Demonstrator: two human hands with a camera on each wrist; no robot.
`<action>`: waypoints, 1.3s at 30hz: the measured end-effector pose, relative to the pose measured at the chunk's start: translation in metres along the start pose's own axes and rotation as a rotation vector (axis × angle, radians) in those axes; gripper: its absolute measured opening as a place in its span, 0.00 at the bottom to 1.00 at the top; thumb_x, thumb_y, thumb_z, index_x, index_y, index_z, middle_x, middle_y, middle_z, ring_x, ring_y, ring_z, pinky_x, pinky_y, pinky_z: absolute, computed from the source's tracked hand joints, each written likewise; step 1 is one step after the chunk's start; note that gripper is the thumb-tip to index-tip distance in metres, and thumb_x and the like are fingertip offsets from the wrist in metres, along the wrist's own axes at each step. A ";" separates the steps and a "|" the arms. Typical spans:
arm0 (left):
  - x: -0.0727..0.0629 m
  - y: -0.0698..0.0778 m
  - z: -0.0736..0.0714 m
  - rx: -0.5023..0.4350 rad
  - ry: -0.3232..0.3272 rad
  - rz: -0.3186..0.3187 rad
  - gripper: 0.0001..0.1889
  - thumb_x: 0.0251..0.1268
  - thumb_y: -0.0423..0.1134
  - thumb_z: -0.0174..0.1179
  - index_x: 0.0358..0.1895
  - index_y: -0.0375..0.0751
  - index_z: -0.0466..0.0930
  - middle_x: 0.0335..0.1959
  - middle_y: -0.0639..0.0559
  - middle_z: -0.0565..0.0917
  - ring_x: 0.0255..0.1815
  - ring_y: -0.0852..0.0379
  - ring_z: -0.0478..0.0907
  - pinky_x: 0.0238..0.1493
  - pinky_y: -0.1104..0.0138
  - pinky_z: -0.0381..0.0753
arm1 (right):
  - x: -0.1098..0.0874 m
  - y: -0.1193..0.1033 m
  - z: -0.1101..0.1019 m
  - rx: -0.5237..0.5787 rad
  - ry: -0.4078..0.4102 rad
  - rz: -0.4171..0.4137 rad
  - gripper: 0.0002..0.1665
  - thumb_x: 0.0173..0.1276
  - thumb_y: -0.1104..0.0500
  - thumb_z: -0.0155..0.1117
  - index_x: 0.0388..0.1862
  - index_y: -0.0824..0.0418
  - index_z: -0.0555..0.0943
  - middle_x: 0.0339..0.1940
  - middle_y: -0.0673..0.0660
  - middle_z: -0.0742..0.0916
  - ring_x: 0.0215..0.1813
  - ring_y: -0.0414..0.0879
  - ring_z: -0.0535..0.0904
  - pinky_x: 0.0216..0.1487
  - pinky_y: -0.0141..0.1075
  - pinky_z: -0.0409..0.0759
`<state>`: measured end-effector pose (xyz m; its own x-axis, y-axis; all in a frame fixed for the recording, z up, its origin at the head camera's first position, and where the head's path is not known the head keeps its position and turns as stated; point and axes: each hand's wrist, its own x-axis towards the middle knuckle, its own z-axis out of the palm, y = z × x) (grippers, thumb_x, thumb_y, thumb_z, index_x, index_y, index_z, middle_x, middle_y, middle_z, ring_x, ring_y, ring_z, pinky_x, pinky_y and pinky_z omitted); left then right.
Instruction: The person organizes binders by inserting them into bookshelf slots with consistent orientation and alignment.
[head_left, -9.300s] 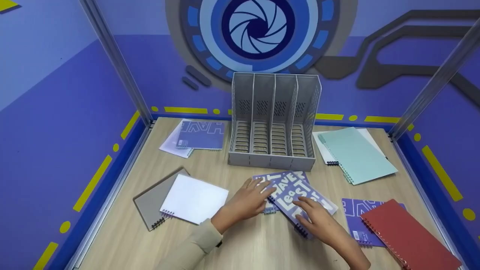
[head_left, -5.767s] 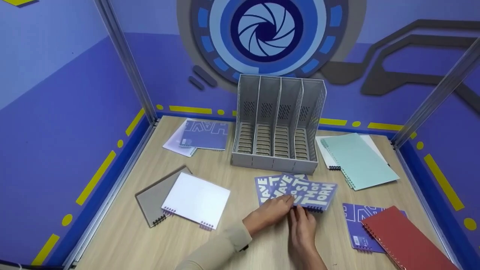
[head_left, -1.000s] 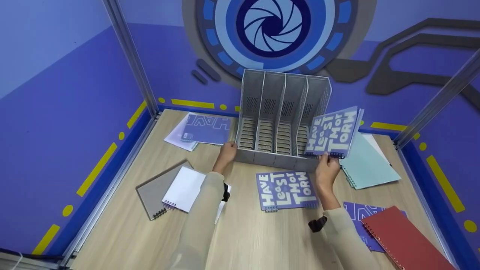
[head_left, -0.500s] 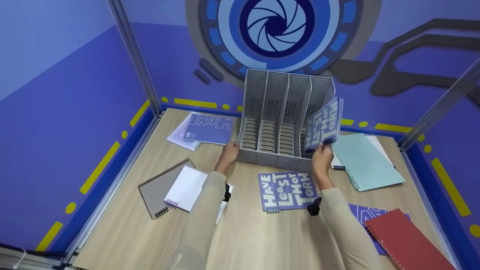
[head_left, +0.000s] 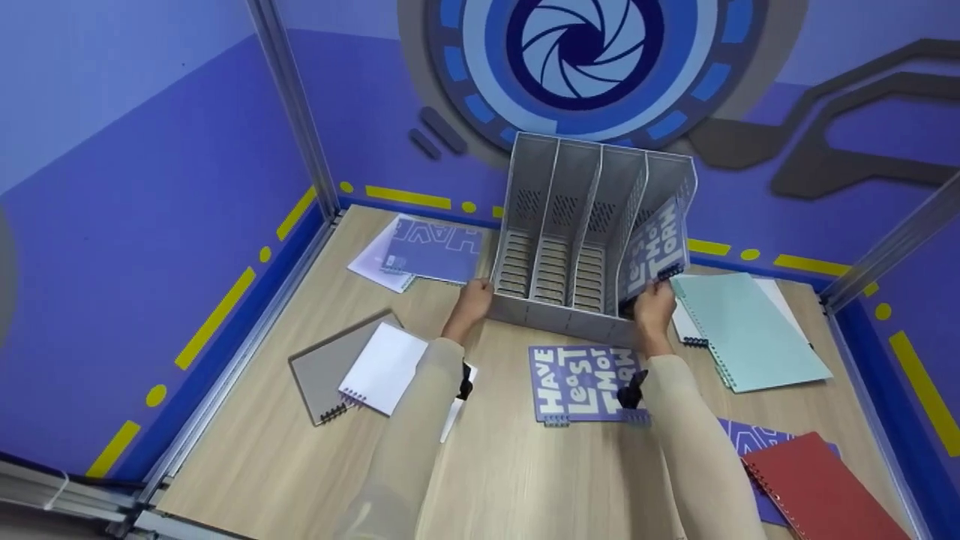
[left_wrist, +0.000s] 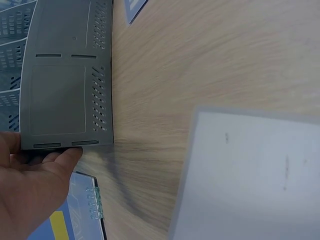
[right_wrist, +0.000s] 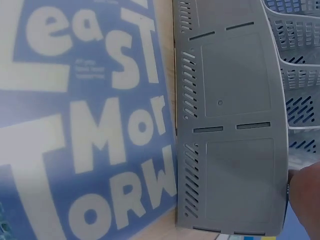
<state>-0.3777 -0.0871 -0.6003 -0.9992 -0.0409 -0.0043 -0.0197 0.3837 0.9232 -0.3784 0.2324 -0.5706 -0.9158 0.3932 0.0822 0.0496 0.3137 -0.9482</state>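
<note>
A grey file rack (head_left: 559, 313) with several upright compartments stands at the back of the table. My left hand (head_left: 472, 301) grips its left front corner; in the left wrist view, the fingers (left_wrist: 67, 159) lie along the rack's end wall. My right hand (head_left: 655, 307) holds a purple spiral notebook (head_left: 660, 244) by its coiled edge, tilted inside the rightmost compartment. Only part of the right hand (right_wrist: 306, 192) shows in the right wrist view, beside the rack's end. Another purple notebook (head_left: 577, 379) with the same lettering lies flat in front of the rack, partly under the right wrist.
On the left lie a grey notebook (head_left: 319, 367) and a white one (head_left: 382, 364), overlapping. Behind them are a purple notebook (head_left: 439, 251) and a lilac one (head_left: 367, 259). On the right, a mint notebook (head_left: 761, 330) covers a white one, and a red notebook (head_left: 825, 487) covers a purple one.
One lettered notebook has been lifted off those in front of the rack. My right hand has brought it leftward into the rightmost compartment. My left hand has moved to the rack's corner and stays there.
</note>
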 end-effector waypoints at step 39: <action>-0.001 -0.005 -0.002 0.002 0.005 0.035 0.20 0.78 0.31 0.45 0.21 0.46 0.60 0.19 0.57 0.60 0.22 0.61 0.56 0.26 0.69 0.57 | 0.020 0.009 0.003 0.026 -0.137 0.082 0.21 0.79 0.62 0.56 0.64 0.72 0.78 0.62 0.68 0.83 0.62 0.56 0.82 0.58 0.36 0.80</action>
<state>-0.3769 -0.0903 -0.6039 -0.9991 -0.0318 0.0293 0.0147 0.3869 0.9220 -0.3976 0.2402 -0.5786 -0.9551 0.2941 -0.0368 0.1178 0.2626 -0.9577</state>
